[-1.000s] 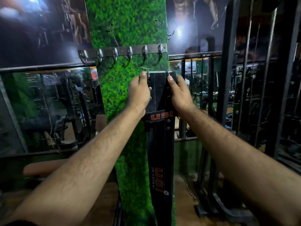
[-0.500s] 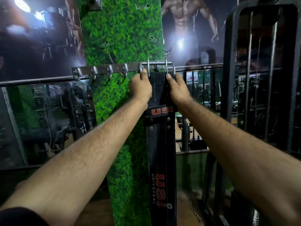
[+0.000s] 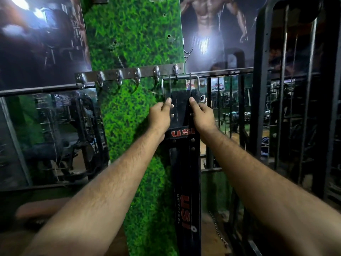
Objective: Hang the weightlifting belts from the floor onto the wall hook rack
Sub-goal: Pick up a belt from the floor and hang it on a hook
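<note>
A black leather weightlifting belt (image 3: pixel 185 163) with red USI lettering hangs straight down against the green grass-patterned pillar. Its steel buckle (image 3: pixel 180 84) sits over the rightmost hook (image 3: pixel 175 70) of the metal wall hook rack (image 3: pixel 129 73). My left hand (image 3: pixel 160 115) pinches the belt's left edge just below the buckle. My right hand (image 3: pixel 202 115) pinches the right edge at the same height. Both arms reach up from below.
Several bare hooks run left along the rack. A small double hook (image 3: pixel 188 52) sticks out above the rack's right end. A black metal gym frame (image 3: pixel 262 108) stands close on the right. Mirrors and a railing (image 3: pixel 36 90) lie left of the pillar.
The belt was lifted until its buckle reached the rightmost hook. My hands have since slid a little down from the buckle, which now rests on the hook.
</note>
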The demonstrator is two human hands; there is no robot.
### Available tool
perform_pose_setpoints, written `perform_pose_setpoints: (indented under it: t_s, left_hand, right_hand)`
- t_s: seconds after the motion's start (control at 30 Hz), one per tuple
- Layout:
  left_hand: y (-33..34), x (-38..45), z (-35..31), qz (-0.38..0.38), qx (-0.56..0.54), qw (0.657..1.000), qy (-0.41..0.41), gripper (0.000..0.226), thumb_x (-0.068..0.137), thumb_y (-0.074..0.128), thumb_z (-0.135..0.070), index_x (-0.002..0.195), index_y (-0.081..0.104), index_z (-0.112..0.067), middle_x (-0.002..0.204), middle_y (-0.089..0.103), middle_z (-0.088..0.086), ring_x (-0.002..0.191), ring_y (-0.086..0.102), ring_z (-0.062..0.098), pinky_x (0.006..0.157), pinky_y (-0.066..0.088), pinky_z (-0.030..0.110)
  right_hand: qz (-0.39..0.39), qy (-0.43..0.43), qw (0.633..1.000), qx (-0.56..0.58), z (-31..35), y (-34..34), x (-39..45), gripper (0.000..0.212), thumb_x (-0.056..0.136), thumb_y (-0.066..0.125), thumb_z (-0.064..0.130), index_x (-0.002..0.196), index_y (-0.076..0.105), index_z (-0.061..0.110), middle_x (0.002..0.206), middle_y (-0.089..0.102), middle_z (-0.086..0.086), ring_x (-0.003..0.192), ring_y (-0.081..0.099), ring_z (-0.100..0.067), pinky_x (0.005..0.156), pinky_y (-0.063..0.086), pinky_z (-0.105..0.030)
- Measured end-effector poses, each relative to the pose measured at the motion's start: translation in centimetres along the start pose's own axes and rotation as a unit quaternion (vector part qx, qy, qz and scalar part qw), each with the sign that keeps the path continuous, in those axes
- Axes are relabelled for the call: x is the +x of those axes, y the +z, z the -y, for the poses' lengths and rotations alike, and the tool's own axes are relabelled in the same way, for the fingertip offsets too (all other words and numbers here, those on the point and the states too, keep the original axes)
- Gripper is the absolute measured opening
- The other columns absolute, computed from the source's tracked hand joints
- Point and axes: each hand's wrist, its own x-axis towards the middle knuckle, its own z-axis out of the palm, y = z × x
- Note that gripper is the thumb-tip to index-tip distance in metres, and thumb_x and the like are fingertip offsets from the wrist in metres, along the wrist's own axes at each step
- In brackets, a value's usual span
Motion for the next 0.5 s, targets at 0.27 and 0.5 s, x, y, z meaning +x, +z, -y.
perform_pose_setpoints:
  t_s: [0.27, 0.5]
  left_hand:
    - [0.3, -6.9, 3.6, -0.056, -0.164, 0.983, -0.061, 0.040, 0.100, 0.048, -0.052, 0.097, 0.070, -0.018, 0.101, 0.076, 0.002, 0.098, 0.073, 0.020, 0.096, 0.058, 0.042]
    - [-0.5, -13.5, 13.3, -0.042, 0.035, 0.998, 0.013, 0.028, 0.104, 0.049, -0.034, 0.107, 0.060, -0.008, 0.103, 0.070, 0.008, 0.092, 0.067, 0.016, 0.083, 0.055, 0.038]
  right_hand:
    - [-0.052, -0.007, 0.998, 0.026, -6.8, -0.1, -6.4, 0.045, 0.099, 0.050, 0.057, 0.071, 0.062, 0.024, 0.068, 0.064, 0.012, 0.067, 0.059, -0.004, 0.070, 0.047, -0.026]
    - [0.006, -0.068, 0.997, -0.041, -14.0, -1.9, -10.3, 0.018, 0.091, 0.072, 0.038, 0.102, 0.072, 0.023, 0.097, 0.075, 0.011, 0.092, 0.071, 0.002, 0.083, 0.061, -0.028]
